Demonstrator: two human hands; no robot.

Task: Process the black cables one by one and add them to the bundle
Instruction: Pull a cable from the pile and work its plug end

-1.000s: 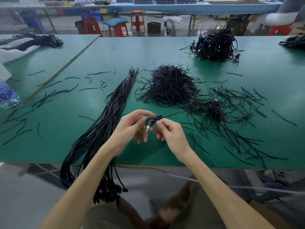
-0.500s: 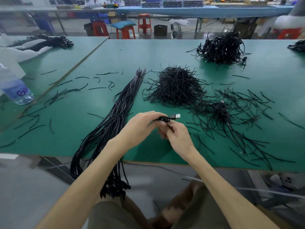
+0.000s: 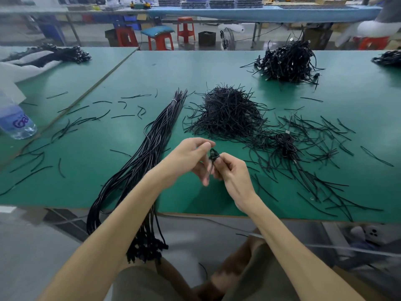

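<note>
Water bottle [image 3: 16, 124] seen far left of grip. Tied bundle [image 3: 147, 153] laid on green surface [image 3: 217, 68] just left of grip, ends hung over near edge. Left hand [image 3: 186, 157] curled beside coiled cable [image 3: 213, 154]; pinch cannot be told. Coiled cable pinched by right hand [image 3: 232, 170]. Heap of ties [image 3: 227, 111] piled beyond grip.

just one head cam, wide angle, looking forward and down across the green counter [image 3: 217, 68] from its near edge, close up.
</note>
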